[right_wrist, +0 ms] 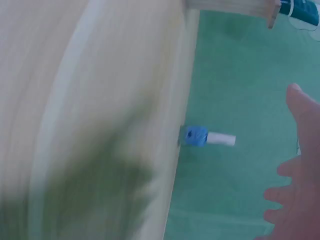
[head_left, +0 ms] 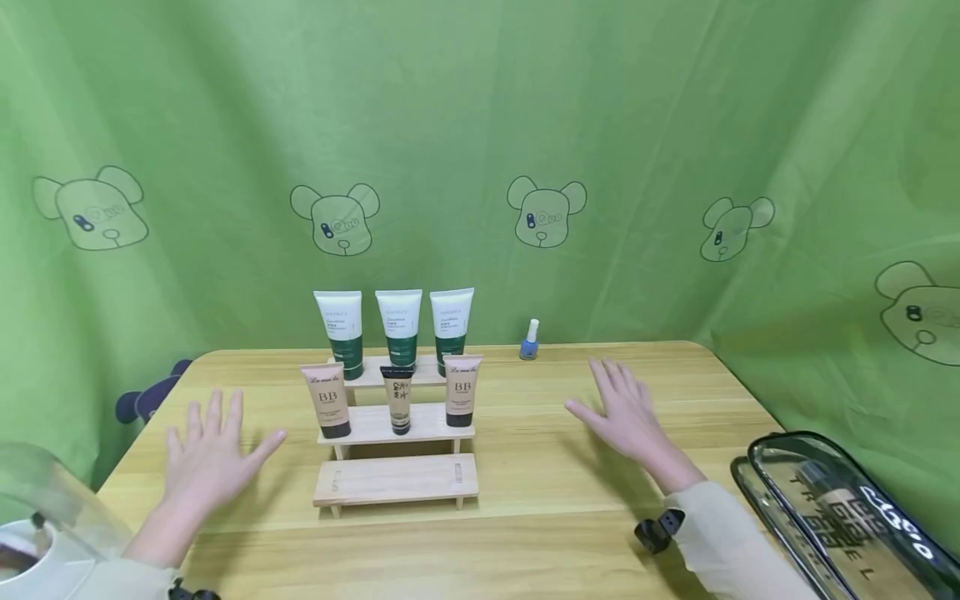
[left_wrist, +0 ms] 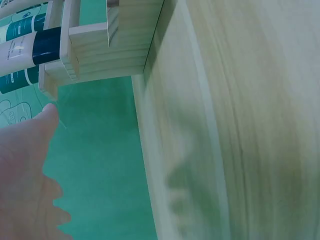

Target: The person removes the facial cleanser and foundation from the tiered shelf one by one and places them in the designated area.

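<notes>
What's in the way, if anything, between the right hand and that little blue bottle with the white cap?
Nothing visible: only light wooden tabletop shows between the right hand and the small blue bottle with the tall white cap. The pale wooden three-step stand is off to its left.

We find the head view bright and even, crisp along the back edge of the table (head_left: 540,467), with pale sheen on the curtain (head_left: 465,108) past both back corners. Light seems to fall from above: soft shadows lie on the table near the left grip (head_left: 210,458) and right grip (head_left: 630,417). Both wrist views look dimmer; the right one blurs the table.
</notes>
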`<control>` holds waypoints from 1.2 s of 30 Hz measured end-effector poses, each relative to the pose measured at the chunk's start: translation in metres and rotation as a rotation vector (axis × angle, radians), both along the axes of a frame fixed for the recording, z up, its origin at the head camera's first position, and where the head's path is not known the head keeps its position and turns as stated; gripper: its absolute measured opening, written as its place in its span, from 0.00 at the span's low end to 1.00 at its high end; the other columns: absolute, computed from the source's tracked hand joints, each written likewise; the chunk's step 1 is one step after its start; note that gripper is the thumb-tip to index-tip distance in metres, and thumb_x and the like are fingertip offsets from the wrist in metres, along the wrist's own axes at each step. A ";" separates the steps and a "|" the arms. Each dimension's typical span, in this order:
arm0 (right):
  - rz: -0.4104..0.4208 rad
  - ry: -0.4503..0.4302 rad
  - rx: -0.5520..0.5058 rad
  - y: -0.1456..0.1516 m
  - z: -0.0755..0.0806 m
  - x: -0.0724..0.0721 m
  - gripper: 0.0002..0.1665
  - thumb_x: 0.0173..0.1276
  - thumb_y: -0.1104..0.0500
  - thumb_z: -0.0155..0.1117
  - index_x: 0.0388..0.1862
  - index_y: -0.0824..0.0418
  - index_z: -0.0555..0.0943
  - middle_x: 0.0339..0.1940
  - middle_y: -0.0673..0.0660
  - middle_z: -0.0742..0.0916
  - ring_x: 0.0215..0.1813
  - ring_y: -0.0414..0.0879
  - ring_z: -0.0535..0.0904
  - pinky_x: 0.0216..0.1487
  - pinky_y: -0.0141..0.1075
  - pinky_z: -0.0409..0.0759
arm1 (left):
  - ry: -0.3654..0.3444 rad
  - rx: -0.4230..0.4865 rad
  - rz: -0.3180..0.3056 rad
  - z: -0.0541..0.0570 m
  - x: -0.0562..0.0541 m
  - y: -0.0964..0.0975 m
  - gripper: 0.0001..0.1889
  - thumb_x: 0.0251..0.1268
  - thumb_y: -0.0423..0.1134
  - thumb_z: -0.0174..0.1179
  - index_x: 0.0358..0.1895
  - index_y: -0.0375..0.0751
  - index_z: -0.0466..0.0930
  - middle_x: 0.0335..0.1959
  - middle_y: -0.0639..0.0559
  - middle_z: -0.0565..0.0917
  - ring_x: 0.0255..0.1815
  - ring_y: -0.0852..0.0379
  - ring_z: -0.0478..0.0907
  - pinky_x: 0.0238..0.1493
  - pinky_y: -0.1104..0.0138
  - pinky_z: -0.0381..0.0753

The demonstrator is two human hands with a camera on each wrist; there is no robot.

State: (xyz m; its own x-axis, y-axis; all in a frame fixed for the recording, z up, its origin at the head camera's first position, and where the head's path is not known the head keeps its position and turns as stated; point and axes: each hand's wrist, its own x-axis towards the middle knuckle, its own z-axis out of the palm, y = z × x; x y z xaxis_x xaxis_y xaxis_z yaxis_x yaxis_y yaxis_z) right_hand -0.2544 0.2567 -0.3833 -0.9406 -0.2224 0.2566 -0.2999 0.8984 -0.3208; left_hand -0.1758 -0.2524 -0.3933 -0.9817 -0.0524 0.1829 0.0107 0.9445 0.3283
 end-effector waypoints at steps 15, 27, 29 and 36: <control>0.261 0.010 -0.369 -0.066 0.017 0.008 0.42 0.66 0.49 0.59 0.72 0.61 0.53 0.68 0.65 0.64 0.68 0.60 0.57 0.66 0.57 0.54 | 0.037 0.109 -0.219 -0.019 0.015 0.022 0.47 0.63 0.56 0.53 0.69 0.25 0.40 0.69 0.27 0.41 0.67 0.27 0.39 0.65 0.41 0.35; 0.393 -0.103 -0.682 -0.116 0.015 0.009 0.35 0.57 0.64 0.68 0.63 0.68 0.66 0.56 0.66 0.76 0.58 0.57 0.72 0.57 0.48 0.73 | 0.032 0.149 -0.310 -0.029 0.022 0.026 0.48 0.60 0.59 0.55 0.69 0.25 0.45 0.70 0.30 0.45 0.67 0.31 0.46 0.66 0.43 0.46; 0.400 -0.113 -0.707 -0.121 0.014 0.009 0.34 0.57 0.65 0.68 0.62 0.68 0.67 0.55 0.66 0.77 0.56 0.57 0.73 0.55 0.46 0.75 | 0.039 0.138 -0.325 -0.031 0.023 0.027 0.47 0.59 0.59 0.56 0.68 0.24 0.49 0.69 0.30 0.48 0.67 0.32 0.48 0.65 0.42 0.49; 0.394 -0.139 -0.805 -0.135 0.013 0.009 0.29 0.57 0.67 0.67 0.58 0.69 0.70 0.50 0.65 0.80 0.52 0.56 0.75 0.51 0.41 0.78 | 0.073 0.118 -0.404 -0.033 0.025 0.032 0.40 0.58 0.55 0.59 0.66 0.28 0.59 0.67 0.33 0.58 0.65 0.35 0.57 0.63 0.44 0.57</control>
State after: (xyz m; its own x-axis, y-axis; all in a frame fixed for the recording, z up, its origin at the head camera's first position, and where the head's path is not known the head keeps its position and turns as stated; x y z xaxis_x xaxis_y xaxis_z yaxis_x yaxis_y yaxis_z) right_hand -0.2457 0.1222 -0.3703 -0.8683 -0.3371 0.3638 -0.4501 0.2275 -0.8635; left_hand -0.1506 -0.2207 -0.4265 -0.9121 0.3094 0.2690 0.4000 0.8154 0.4185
